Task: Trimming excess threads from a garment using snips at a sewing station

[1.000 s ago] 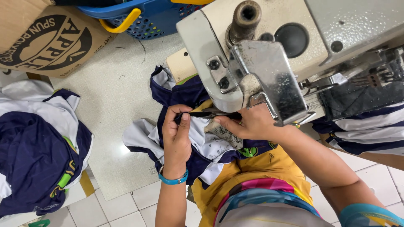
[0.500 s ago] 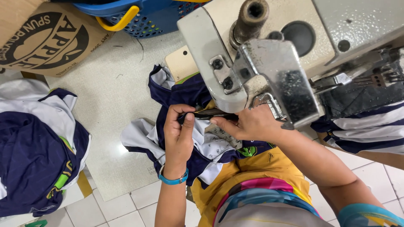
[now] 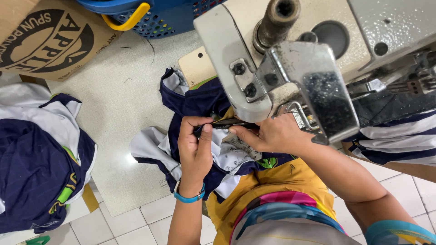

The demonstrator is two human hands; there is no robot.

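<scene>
My left hand [image 3: 195,145], with a blue band at the wrist, pinches the dark folded edge of a navy and white garment [image 3: 200,102] that drapes down over my lap. My right hand [image 3: 272,136] grips the same edge a little to the right, partly tucked under the grey metal head of a sewing machine [image 3: 290,68]. Between the two hands the fabric edge is pulled taut, right beside the machine's head. The needle area is hidden behind the machine's plate.
A pile of navy and white garments [image 3: 36,163] lies at the left. A cardboard box [image 3: 50,36] and a blue basket with a yellow handle [image 3: 145,16] stand at the top left. More striped fabric [image 3: 399,140] hangs at the right. Pale mat and floor tiles lie below.
The view has shifted slightly. Both hands keep their grip on the fabric edge and have edged a little toward the machine head.
</scene>
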